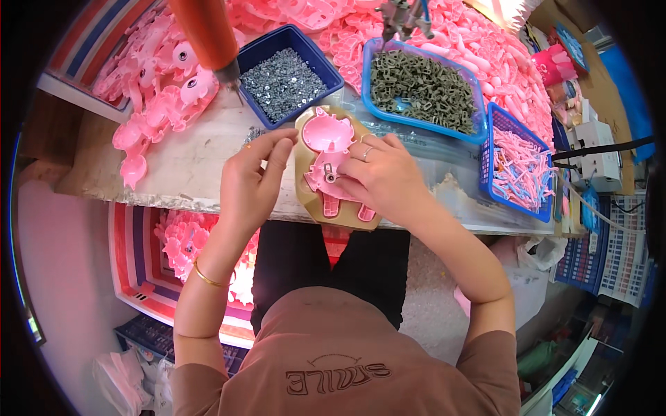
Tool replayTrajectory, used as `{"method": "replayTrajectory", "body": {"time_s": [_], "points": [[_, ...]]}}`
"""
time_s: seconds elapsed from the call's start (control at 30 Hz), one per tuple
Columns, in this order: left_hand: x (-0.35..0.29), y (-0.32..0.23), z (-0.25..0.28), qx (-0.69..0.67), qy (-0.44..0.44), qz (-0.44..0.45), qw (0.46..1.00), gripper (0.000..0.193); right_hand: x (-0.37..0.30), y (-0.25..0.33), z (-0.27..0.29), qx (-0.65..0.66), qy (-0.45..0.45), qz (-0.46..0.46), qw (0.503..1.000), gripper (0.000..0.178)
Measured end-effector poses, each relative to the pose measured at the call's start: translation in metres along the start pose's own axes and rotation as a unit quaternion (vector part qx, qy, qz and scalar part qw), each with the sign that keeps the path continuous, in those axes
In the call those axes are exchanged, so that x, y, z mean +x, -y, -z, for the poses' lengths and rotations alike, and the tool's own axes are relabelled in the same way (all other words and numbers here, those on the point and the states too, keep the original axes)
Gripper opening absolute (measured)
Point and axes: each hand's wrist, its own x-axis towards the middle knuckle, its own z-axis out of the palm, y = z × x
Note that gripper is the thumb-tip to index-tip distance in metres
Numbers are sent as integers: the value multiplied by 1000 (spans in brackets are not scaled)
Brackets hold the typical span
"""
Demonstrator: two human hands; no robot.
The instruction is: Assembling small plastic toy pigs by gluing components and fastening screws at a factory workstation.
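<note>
A pink plastic toy shell (pixel 327 133), shaped like an animal with a round head, lies hollow side up in a tan fixture (pixel 305 191) at the bench's front edge. A small dark clip with a round metal piece (pixel 329 175) sits in its body. My right hand (pixel 388 173), with a ring on one finger, has its fingers bent down onto the shell's right side; its fingertips partly hide the body. Left of the fixture, my left hand (pixel 253 184) is raised with thumb and fingers drawn together. Whatever they pinch, if anything, is too small to make out.
A dark blue bin of small screws (pixel 284 28), a blue tray of grey-green clips (pixel 365 76) and a blue basket of pink and blue sticks (pixel 489 166) stand beyond. An orange power screwdriver (pixel 205 31) hangs at upper left. Pink shells (pixel 156 114) pile up behind.
</note>
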Motion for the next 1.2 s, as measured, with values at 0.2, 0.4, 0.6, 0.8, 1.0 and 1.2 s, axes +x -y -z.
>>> {"method": "replayTrajectory", "body": {"time_s": [0.2, 0.4, 0.6, 0.8, 1.0, 1.2], "points": [[-10, 5, -5, 128, -6, -142, 982, 15, 1, -2, -8, -15, 29, -2, 999, 14], [-13, 14, -16, 233, 117, -305, 916, 26, 7, -7, -10, 3, 92, 3, 996, 14], [-20, 16, -20, 295, 154, -298, 895, 36, -16, -7, 12, 18, 40, -82, 996, 18], [-22, 16, -23, 286, 137, -289, 903, 37, -30, -4, 10, 27, 44, -113, 992, 14], [-23, 15, -28, 283, 134, -287, 905, 35, -34, -5, 6, 6, 6, -121, 993, 11], [-22, 16, -26, 285, 133, -282, 906, 34, -32, -11, 5, 31, 47, -131, 990, 10]]}}
